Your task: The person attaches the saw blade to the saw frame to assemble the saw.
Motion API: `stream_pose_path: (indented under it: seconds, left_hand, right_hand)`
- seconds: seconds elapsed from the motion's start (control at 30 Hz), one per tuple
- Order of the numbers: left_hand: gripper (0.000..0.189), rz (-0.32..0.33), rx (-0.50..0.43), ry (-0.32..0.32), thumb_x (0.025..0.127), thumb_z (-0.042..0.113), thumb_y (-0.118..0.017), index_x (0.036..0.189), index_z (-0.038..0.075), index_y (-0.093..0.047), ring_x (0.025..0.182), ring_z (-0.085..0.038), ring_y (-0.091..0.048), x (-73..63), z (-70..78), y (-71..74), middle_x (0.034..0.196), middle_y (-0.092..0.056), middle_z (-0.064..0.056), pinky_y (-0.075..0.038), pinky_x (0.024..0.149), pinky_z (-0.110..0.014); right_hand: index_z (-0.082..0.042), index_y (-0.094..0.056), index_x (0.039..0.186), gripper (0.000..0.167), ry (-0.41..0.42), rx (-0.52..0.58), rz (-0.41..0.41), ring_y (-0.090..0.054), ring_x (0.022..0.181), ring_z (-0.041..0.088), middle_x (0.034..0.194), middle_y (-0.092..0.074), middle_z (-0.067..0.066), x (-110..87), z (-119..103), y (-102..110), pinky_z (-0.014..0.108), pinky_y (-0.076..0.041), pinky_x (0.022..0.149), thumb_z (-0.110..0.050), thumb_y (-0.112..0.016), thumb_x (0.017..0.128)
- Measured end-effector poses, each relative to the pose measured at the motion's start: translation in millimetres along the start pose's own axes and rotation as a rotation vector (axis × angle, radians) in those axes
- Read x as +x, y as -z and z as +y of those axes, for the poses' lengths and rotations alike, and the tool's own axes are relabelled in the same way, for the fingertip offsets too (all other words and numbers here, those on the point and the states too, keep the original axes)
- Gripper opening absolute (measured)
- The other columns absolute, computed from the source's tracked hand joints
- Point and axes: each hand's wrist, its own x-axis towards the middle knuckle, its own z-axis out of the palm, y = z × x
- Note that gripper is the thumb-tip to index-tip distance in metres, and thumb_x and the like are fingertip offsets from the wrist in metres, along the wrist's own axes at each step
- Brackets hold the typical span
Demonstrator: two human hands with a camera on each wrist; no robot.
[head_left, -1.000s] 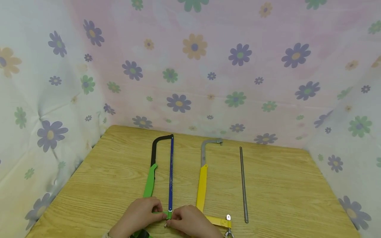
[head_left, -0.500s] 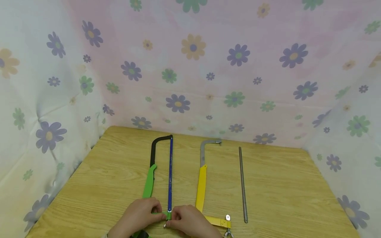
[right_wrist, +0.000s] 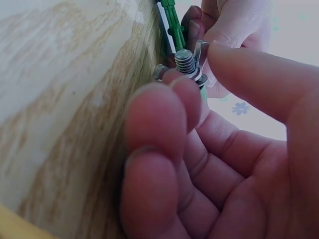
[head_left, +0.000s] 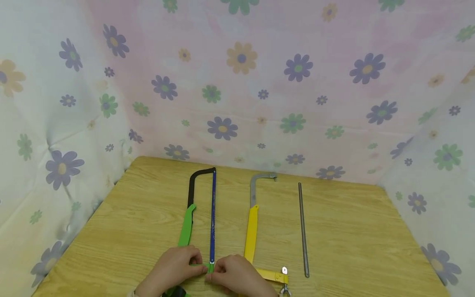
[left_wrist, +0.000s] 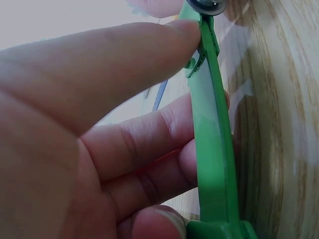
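On the table lies a green hacksaw (head_left: 186,231) with a black front arm, its blue blade (head_left: 213,218) spanning the frame. My left hand (head_left: 173,264) holds the near part of the green frame (left_wrist: 209,124), thumb on one side and fingers on the other. Close beside it, my right hand (head_left: 239,274) pinches the metal wing nut (right_wrist: 201,50) on a threaded bolt (right_wrist: 185,60) at the blade's near end. The thumb touches one wing, and the fingers are curled beneath. In the head view, the fingers hide the nut.
A yellow hacksaw (head_left: 251,235) with a grey front arm lies right of the green one, without a blade, partly behind my right hand. Further right is a loose grey blade (head_left: 303,231). A flowered cloth (head_left: 241,90) surrounds the table (head_left: 352,239).
My right fingers have shifted slightly around the wing nut. A pale bit of metal under them, visible earlier in the head view, is hidden now. The left hand and saws stay in place.
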Motion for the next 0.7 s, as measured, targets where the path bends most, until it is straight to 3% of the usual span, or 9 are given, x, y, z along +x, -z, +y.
stream_pose_path:
  seconds: [0.2,0.7]
  left_hand:
    - [0.025,0.006,-0.002,-0.006,0.075,0.056,-0.059,0.07,0.031,-0.058,0.052,0.0,-0.041,-0.1,-0.6,-1.0,0.062,-0.046,0.02,-0.033,0.049,-0.023]
    - [0.028,0.021,0.01,-0.02,0.074,0.058,-0.059,0.069,0.03,-0.057,0.051,0.001,-0.041,-1.1,0.4,0.3,0.062,-0.046,0.02,-0.033,0.049,-0.023]
  right_hand:
    - [-0.023,-0.059,0.06,0.032,0.034,0.005,0.012,-0.041,0.038,0.007,0.043,-0.046,-0.01,0.2,0.8,-0.5,0.022,-0.032,0.041,-0.05,-0.06,0.078]
    - [-0.022,-0.059,0.058,0.033,-0.005,-0.04,-0.004,-0.038,0.038,0.008,0.041,-0.042,-0.009,0.2,-3.8,0.4,0.022,-0.028,0.04,-0.048,-0.059,0.079]
